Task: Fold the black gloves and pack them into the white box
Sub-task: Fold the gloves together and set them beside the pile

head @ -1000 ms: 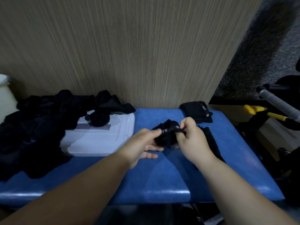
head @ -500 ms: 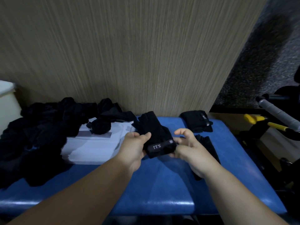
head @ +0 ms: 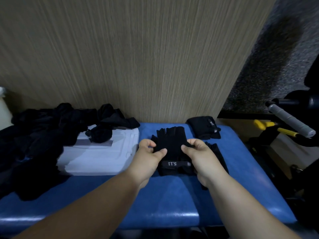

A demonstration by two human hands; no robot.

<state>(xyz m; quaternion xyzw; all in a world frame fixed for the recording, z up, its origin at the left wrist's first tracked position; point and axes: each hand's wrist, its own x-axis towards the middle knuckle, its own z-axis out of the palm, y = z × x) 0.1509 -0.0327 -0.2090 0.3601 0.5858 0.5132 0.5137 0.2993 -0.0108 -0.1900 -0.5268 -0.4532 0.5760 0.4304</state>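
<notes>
The black glove [head: 170,145] is held spread over the blue bench [head: 155,204], just right of the white box [head: 103,157]. Its left edge is pinched by the left hand [head: 148,157] and its right edge by the right hand [head: 202,157], thumbs on top. A second glove [head: 218,152] is partly hidden under the right hand, and a folded glove [head: 203,126] is set behind. The box top is blocked by a rolled glove [head: 101,133] and overlapped by a black pile [head: 34,135]. "5.11" is read upside down on the wrist strap [head: 172,163].

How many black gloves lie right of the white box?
3: a held glove in the left hand and right hand; a folded glove behind it; a flat glove under the right wrist. Others may hide beneath.
</notes>
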